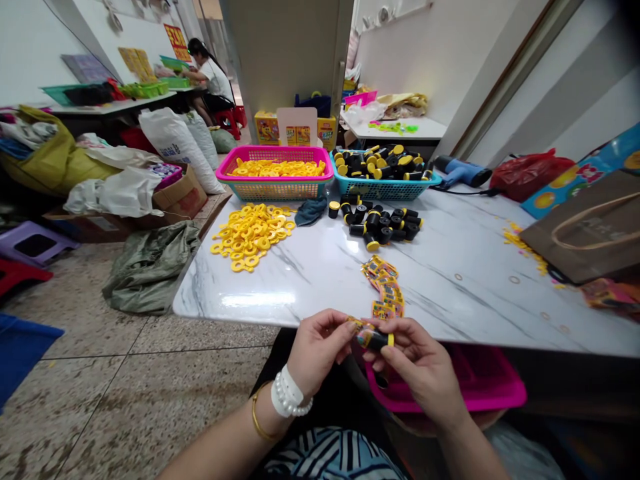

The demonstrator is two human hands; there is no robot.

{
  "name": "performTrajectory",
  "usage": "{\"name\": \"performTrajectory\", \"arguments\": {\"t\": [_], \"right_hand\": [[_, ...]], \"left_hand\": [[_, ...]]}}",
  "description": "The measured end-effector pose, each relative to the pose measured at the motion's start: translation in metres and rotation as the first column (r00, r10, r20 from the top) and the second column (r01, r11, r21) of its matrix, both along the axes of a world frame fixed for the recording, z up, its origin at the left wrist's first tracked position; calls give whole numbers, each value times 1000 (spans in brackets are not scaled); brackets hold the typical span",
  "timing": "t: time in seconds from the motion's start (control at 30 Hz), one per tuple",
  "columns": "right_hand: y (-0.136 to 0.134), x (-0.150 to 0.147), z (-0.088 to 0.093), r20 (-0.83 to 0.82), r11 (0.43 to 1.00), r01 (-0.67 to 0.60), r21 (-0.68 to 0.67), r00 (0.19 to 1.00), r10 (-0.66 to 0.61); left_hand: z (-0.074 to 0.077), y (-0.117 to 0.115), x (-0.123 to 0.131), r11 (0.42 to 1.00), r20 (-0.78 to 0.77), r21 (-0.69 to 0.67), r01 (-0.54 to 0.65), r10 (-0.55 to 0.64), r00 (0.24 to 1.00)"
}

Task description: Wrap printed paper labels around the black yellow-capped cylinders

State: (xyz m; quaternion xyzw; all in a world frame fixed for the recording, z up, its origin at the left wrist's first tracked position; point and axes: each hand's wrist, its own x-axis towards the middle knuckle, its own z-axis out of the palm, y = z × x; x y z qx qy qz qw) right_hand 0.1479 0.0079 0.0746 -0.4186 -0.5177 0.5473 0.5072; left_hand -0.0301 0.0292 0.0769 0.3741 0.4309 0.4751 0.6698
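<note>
Above my lap, at the front edge of the table, my right hand (420,360) grips a small black cylinder with a yellow end cap (381,340). A colourful printed wrapper (364,328) lies against the cylinder's left part, its edge pinched between the thumb and fingers of my left hand (323,343). How far it goes round is hidden. Just beyond my hands, a fanned row of similar printed wrappers (389,292) lies on the table. Farther back is a heap of black cylinders with yellow caps (385,225). Left of it is a pile of yellow ring-shaped pieces (250,237).
A pink basket (226,175) of yellow pieces and a blue basket (395,190) of black cylinders stand at the table's back. A pink tray (505,397) sits below the table edge. A blue heat gun (463,171) and paper bag (590,230) are right. A person (215,80) sits far left.
</note>
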Motion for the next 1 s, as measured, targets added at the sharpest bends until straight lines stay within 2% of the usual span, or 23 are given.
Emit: {"name": "performTrajectory", "arguments": {"t": [0.1,0.2,0.27,0.37,0.43,0.53,0.63,0.73,0.8,0.87,0.93,1.0], "right_hand": [[-5,3,0,-11,999,39,33,999,-39],[-9,9,1,186,978,-27,207,983,-12],[-10,11,0,370,932,-103,346,928,-34],[-12,13,-5,531,848,-189,495,838,-124],[-13,12,-10,556,813,-202,546,814,-171],[-13,11,-17,545,810,-155,565,807,-226],[-15,12,-20,523,796,-105,597,803,-286],[-21,14,-22,529,764,-152,627,803,-274],[-27,13,-23,516,781,-150,606,822,-242],[-32,9,-25,455,855,-58,515,864,-215],[-36,3,-28,349,941,78,328,916,-198],[-39,-2,-33,234,981,154,119,956,-179]], "left_hand": [[3,-7,-10,998,-54,67,1,3,999],[6,-6,-20,972,-98,88,219,-210,973],[6,-4,-23,935,-116,69,349,-340,933],[1,-4,-22,922,-115,16,387,-383,917],[-5,-4,-16,933,-143,21,360,-353,925],[-10,-3,-7,942,-168,44,333,-321,932],[-10,-3,-5,915,-77,5,404,-403,912],[-11,-6,-11,878,-50,-76,472,-477,878],[-12,-10,-14,890,-97,-36,455,-456,885],[-12,-14,-15,904,-197,102,415,-390,899],[-13,-16,-14,885,-310,240,400,-320,895],[-16,-15,-11,868,-365,276,413,-303,880]]}}
